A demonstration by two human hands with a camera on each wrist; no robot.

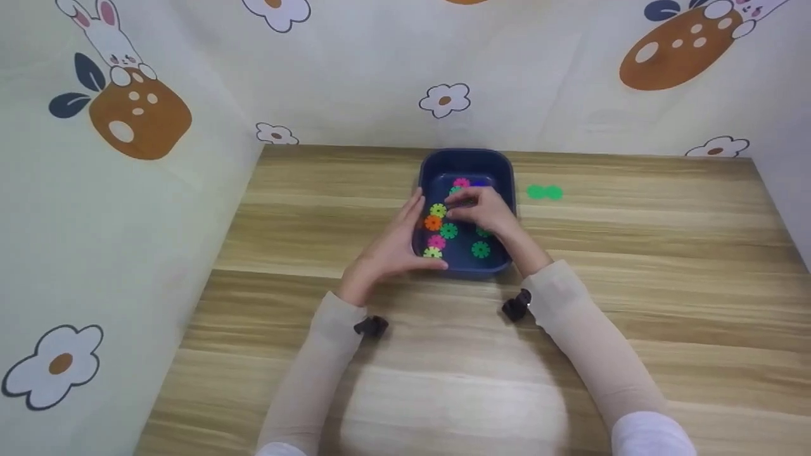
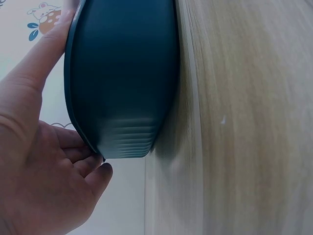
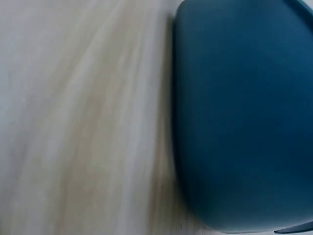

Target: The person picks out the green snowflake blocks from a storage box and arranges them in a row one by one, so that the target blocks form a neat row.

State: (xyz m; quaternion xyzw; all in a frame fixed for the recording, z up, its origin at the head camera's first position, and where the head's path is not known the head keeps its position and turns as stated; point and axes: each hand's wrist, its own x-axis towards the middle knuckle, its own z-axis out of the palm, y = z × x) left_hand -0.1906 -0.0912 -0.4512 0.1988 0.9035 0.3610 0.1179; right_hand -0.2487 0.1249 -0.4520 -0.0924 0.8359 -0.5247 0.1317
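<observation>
A dark blue plastic box (image 1: 469,163) stands on the table, holding several small notched discs, among them an orange disc (image 1: 433,223), a yellow disc (image 1: 438,210), a pink disc (image 1: 436,242) and a green disc (image 1: 481,249). My left hand (image 1: 396,247) rests against the box's left side, its thumb stretched along the near rim; the left wrist view shows this hand (image 2: 49,176) touching the rim. Inside the box, my right hand (image 1: 485,209) hovers over the discs, thumb and forefinger apart, with nothing visible between them. It hides some discs.
Two green discs (image 1: 545,192) lie side by side on the wooden table (image 1: 646,253), to the right of the box. A patterned cloth wall (image 1: 355,69) rises behind the table and along its left. Dark wrist cameras sit on both sleeves.
</observation>
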